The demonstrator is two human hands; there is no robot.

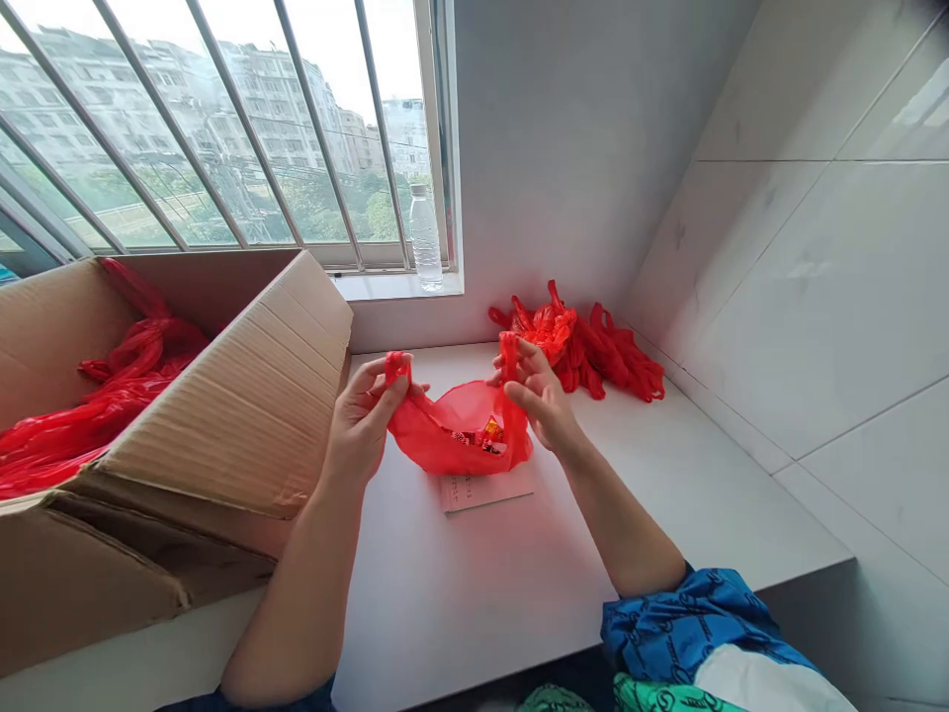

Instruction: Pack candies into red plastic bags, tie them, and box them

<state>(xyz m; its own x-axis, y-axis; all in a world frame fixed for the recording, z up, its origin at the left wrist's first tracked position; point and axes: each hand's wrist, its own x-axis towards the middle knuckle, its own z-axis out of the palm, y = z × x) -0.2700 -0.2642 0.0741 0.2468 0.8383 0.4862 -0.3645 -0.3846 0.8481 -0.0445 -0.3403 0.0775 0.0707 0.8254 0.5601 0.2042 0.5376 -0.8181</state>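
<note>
A red plastic bag (422,440) hangs by its two handles between my hands, its mouth spread wide. My left hand (367,410) pinches one handle between thumb and fingers. The other handle is gripped by my right hand (535,388), with a loop of red plastic standing above the fingers. Inside the bag lie small red and yellow printed packets (490,433); how many I cannot tell. Just below the bag, partly hidden by it, a pale flat booklet or card (489,491) with printed characters rests on the white tabletop (474,583).
An open cardboard box (244,396) full of red plastic bags (140,381) stands at the left. More red bags (593,346) lie heaped against the back wall, right of centre. On the windowsill stands a clear bottle (425,237). A tiled wall (816,326) bounds the right side.
</note>
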